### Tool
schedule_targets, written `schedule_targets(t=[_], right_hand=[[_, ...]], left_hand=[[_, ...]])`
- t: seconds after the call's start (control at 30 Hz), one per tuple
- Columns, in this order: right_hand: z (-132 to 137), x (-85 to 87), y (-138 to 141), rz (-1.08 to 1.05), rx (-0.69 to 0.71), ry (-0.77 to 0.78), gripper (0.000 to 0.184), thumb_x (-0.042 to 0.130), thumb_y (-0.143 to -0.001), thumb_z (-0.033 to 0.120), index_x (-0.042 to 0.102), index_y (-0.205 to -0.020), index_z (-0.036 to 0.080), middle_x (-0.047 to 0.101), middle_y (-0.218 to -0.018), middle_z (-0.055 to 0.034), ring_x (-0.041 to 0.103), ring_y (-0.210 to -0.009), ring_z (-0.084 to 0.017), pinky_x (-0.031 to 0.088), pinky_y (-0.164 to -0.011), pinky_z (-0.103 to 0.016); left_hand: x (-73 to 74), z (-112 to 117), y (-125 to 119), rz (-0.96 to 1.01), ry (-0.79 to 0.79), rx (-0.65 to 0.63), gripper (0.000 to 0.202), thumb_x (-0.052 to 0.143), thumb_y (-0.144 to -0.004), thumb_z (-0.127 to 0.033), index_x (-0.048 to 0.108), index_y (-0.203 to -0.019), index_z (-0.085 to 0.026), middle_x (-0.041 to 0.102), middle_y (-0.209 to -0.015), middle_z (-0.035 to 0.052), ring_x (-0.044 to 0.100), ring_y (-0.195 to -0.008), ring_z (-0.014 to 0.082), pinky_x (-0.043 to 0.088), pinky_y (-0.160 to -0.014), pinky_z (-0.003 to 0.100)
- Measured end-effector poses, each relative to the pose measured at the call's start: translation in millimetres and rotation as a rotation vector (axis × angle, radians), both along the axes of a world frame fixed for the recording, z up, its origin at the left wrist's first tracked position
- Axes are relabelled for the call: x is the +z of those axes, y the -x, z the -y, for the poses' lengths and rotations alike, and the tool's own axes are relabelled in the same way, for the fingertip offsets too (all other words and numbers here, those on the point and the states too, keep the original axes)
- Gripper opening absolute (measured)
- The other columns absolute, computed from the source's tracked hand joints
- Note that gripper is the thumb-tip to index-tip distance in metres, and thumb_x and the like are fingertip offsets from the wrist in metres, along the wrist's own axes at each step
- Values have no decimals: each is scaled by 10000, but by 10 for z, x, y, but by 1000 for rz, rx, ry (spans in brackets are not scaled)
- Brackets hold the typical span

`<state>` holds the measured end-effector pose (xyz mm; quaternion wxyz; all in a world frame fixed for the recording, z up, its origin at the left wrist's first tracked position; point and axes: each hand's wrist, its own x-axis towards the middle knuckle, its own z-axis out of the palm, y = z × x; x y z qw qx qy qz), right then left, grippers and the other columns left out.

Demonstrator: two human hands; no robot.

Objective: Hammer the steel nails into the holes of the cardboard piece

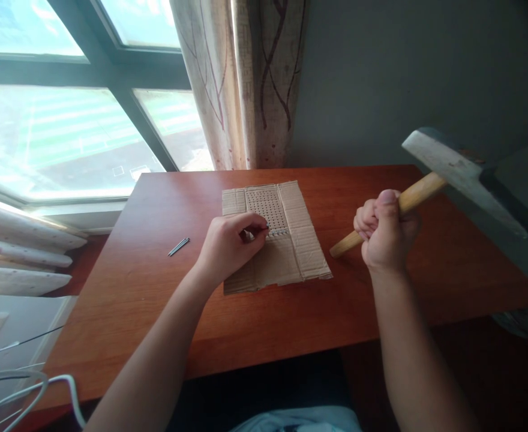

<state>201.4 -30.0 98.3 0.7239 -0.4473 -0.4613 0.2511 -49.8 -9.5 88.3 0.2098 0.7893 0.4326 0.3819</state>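
Cardboard (311,237) lies on the table (120,294), partly hidden by the left hand (232,240), whose thumb and fingertips pinch a slim dark piece (266,227) (too covered to name). Right of the cardboard, the right hand (386,231) clamps its fingers round a raised hammer (455,168); left of the cardboard, overlapping nails (179,246) defy counting.

The cardboard (277,258) is matt, ribbed paper, rough at its edges. Beneath it, the table (131,288) looks like smooth wood with a soft sheen. Left of the cardboard, the nails (179,246) are shiny metal; right of it, the hammer (432,183) has a smooth wooden handle (414,197) and a scuffed metal head (448,161). Behind it, the curtain (246,84) is matt cloth.
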Motion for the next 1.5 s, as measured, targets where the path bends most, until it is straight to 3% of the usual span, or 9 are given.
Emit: schedule_targets(t=[0.33,0.5,0.63,0.7,0.83,0.9,1.1,1.33,1.5], right_hand=[[180,12,17,182,139,190,458,640,-895,509,391,-638,223,330,-498,76,310,-414,-67,251,-383,-232],[332,49,-77,357,304,468,393,695,-854,501,475,-718,205,385,-585,61,337,-487,-73,277,-414,-218],[367,210,-94,335,547,650,391,592,-908,562,455,-792,215,420,-619,62,337,-484,-72,264,-410,-211],[352,304,-84,454,523,639,401,529,-939,576,446,-777,218,437,-613,55,349,-480,-78,261,-414,-217],[304,474,-22,952,297,446,438,559,-945,510,423,-657,209,409,-534,49,363,-465,-90,228,-444,-252],[291,550,27,1074,277,390,438,554,-954,489,424,-643,210,413,-512,48,377,-451,-96,224,-453,-266],[284,701,166,1059,341,358,443,537,-968,465,422,-624,210,411,-508,52,384,-450,-91,245,-456,-268],[275,662,239,1086,391,391,438,550,-965,421,415,-606,209,453,-497,46,381,-437,-91,229,-440,-272],[324,657,237,1062,336,344,436,524,-978,432,393,-625,211,439,-494,46,385,-437,-92,230,-441,-270]], left_hand=[[-38,-11,7,4,-18,-2,52,662,-811,-155,708,-804,-176,695,-671,-26,569,-529,71,478,-563,185],[-45,-23,14,1,-15,-18,65,655,-815,-166,717,-809,-183,710,-699,-12,598,-559,87,493,-572,195],[-57,-27,15,-4,1,-15,72,654,-810,-161,720,-808,-188,713,-695,-16,611,-569,89,501,-592,196],[-63,-30,12,-5,0,-17,71,653,-808,-163,718,-808,-190,713,-693,-18,613,-571,91,502,-592,197],[-73,-38,10,10,-19,-24,69,646,-810,-176,713,-809,-190,713,-700,-13,607,-572,91,495,-575,197],[-80,-40,12,15,-26,-32,70,641,-815,-181,710,-801,-189,710,-701,-10,601,-570,90,489,-568,196],[-93,-41,21,13,-21,-36,68,647,-812,-174,713,-809,-191,707,-701,-8,597,-572,93,480,-561,197],[-74,-34,11,-7,-25,-23,57,659,-802,-189,710,-780,-195,712,-702,-7,593,-566,97,467,-549,202],[-75,-40,14,0,-23,-39,68,649,-806,-179,714,-792,-196,713,-712,-8,592,-572,98,470,-563,206]])
